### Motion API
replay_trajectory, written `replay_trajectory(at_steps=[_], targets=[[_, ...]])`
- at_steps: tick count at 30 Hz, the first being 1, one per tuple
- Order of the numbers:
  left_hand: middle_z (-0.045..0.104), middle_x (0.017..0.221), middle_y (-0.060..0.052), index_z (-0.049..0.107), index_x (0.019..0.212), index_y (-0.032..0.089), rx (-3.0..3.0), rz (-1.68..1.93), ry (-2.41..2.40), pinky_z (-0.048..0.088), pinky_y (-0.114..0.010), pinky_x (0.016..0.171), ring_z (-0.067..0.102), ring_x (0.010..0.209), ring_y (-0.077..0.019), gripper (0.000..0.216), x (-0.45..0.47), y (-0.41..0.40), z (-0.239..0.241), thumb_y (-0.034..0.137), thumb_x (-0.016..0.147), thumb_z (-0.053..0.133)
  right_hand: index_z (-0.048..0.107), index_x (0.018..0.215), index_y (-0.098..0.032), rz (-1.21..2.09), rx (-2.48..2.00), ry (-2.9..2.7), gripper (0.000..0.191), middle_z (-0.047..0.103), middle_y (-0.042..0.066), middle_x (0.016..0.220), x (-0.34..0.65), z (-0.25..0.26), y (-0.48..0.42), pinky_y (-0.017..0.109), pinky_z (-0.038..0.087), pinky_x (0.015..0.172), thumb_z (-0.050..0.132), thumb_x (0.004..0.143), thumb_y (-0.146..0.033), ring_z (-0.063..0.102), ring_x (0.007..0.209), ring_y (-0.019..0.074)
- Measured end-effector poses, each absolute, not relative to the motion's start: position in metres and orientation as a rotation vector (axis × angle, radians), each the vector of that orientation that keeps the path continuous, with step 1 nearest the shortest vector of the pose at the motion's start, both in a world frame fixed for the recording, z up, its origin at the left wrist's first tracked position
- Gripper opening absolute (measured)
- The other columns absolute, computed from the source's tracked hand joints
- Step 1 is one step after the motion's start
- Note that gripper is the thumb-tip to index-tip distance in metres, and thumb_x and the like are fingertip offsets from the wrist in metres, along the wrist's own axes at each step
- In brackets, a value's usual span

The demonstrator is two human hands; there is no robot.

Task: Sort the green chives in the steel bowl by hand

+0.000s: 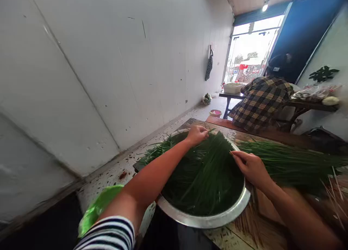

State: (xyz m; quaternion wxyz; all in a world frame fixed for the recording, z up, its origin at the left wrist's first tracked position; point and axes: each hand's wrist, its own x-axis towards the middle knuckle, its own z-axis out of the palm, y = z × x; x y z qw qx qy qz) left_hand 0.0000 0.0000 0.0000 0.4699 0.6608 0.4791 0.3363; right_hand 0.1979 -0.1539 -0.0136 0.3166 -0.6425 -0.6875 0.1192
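Green chives (pixel 206 173) fill a steel basin (pixel 206 219) overhanging a wooden table's (pixel 272 206) near edge. The left hand (pixel 197 134) pinches stalks at the far rim. The right hand (pixel 251 166), fingers curled, grips stalks by the right rim. A loose bundle (pixel 285 159) crowds the right; open floor (pixel 114 173) lies left.

No text, label, brand or number can be read here. The rim of the metal bowl (pixel 206 221) of chives (pixel 206 173) under the left hand (pixel 197 134) and the right hand (pixel 251 166) shows only plain metal. The green plastic bag (pixel 98 206) near the left elbow has no print that can be made out. Far beyond both hands, through the open doorway (pixel 252 50), red shapes (pixel 243 66) stand outside, too small and too bright to tell if they carry any writing.
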Motion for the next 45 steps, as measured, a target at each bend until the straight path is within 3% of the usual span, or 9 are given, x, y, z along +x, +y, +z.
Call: replay_trajectory(at_steps=[10, 25, 45], targets=[[0.066, 0.062, -0.002, 0.064, 0.076, 0.01, 1.539, 0.85, 1.152, 0.048, -0.02, 0.055, 0.058, 0.055, -0.0084, 0.008, 0.0043, -0.0027, -0.0014, 0.007, 0.08, 0.058, 0.075, 0.096, -0.024, 0.311, -1.684, -1.783, 0.037, 0.075, 0.001, 0.081, 0.1993, -0.0201, -0.149, 0.031, 0.044, 0.066, 0.044, 0.084, -0.041, 0.061, 0.069, 0.0218], [0.066, 0.063, -0.001, 0.068, 0.086, 0.009, 1.562, 0.87, 1.095, 0.048, -0.021, 0.057, 0.058, 0.055, -0.0081, 0.016, 0.0067, -0.0003, -0.0052, 0.003, 0.079, 0.055, 0.075, 0.095, -0.023, 0.328, -1.669, -1.77, 0.037, 0.075, 0.001, 0.079, 0.1991, -0.0211, -0.1479, 0.032, 0.044, 0.067, 0.044, 0.084, -0.04, 0.061, 0.067, 0.0209], [0.067, 0.063, -0.002, 0.07, 0.086, 0.008, 1.584, 0.884, 1.06, 0.051, -0.022, 0.06, 0.058, 0.054, -0.0082, 0.017, 0.0074, -0.0018, -0.0059, 0.003, 0.078, 0.055, 0.075, 0.094, -0.024, 0.264, -1.652, -1.798, 0.035, 0.075, 0.001, 0.078, 0.2001, -0.0207, -0.1478, 0.031, 0.045, 0.066, 0.045, 0.085, -0.038, 0.062, 0.066, 0.0201]])
